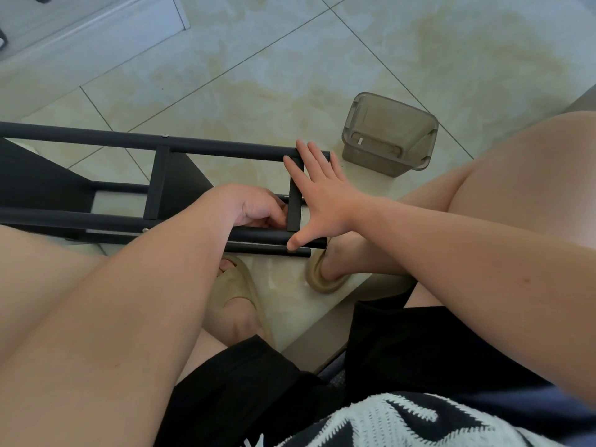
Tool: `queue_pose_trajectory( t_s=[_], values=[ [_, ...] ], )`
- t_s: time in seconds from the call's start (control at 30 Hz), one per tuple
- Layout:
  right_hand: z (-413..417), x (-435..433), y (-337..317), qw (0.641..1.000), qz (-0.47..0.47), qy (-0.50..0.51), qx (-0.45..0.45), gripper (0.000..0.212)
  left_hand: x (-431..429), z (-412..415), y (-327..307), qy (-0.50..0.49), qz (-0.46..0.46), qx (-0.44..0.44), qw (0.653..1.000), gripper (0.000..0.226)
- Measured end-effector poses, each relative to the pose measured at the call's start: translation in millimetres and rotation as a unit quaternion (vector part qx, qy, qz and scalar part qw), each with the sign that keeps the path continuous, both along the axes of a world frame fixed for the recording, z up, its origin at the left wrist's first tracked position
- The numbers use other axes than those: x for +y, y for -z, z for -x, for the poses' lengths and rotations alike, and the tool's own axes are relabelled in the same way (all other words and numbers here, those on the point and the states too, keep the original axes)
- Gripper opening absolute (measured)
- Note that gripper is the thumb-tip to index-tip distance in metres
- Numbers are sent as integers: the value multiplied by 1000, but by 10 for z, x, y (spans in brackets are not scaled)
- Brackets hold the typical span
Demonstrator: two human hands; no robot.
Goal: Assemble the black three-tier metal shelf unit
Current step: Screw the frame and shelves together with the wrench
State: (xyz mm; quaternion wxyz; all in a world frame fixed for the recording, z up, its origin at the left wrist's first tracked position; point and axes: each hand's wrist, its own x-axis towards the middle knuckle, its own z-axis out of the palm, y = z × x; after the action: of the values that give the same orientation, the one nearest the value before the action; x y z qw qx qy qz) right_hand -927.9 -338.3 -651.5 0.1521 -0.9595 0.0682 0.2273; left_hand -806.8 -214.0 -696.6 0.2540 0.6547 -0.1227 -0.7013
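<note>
While the black tubular metal shelf frame (209, 146) lies on its side at left centre, the right hand (319, 195) presses flat, fingers spread, on its end crossbar (295, 217). The left hand (258, 208) curls just inside; I cannot tell what it grasps. This is probably fastening that joint, which calls for steady bracing. A translucent grey plastic box (387, 137) sits right of centre. No writing is legible.

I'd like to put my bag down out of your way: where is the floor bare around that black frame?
Bare: the wide tiles beyond the far rail of the shelf frame, between the white furniture and the grey container. Crowded: the frame's near end, where the left hand, right hand and both sandals meet.
</note>
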Motion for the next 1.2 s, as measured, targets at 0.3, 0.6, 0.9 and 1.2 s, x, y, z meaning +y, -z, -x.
queue_pose_trajectory(
  t_s=[0.3,0.6,0.9,1.2],
  values=[
    [5,2,-6,1000,1,-1,1,151,6,-1,-38,-2,-9,34,999,23],
    [3,-6,3,1000,-4,-2,-2,151,5,9,-40,5,-9,20,1000,23],
    [5,-1,13,1000,-3,-2,1,151,6,22,-71,15,8,10,1000,25],
    [2,-5,9,1000,0,-4,-2,151,7,36,-76,22,10,23,999,30]
  ],
)
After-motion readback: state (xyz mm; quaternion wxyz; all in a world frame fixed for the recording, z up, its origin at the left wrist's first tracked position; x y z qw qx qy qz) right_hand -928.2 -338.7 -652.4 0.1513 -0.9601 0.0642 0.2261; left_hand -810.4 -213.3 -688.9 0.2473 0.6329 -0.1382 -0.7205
